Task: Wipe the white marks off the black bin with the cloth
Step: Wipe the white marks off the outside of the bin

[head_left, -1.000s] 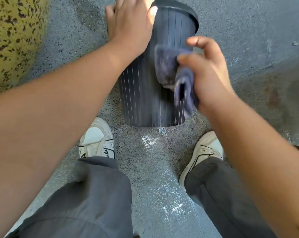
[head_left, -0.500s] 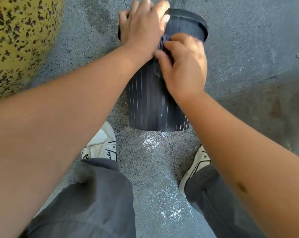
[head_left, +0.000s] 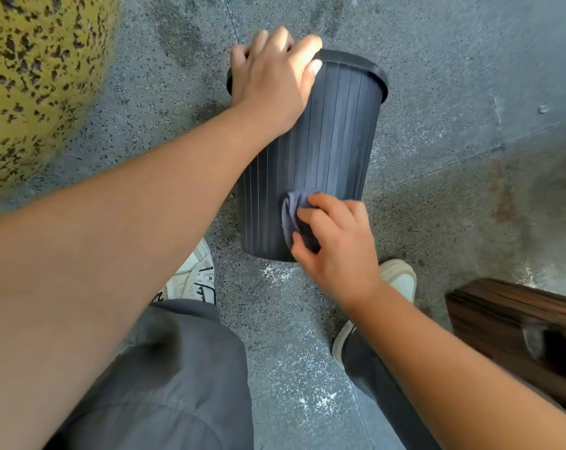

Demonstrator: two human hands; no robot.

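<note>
Bin (head_left: 327, 151), black w/ ribbed sides, stands on the speckled floor (head_left: 437, 76) just ahead of my shoes. My left hand (head_left: 268, 76) grips its rim at the top, fingers curled over the edge. Below that, my right hand (head_left: 337, 248) pinches a bunched dark cloth (head_left: 291, 216) against the bin's lower wall near the base. White specks on the floor under that hand.

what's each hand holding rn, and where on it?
Left hand grips the black bin at its top rim. Right hand holds the bunched cloth against the bin's lower side.
</note>
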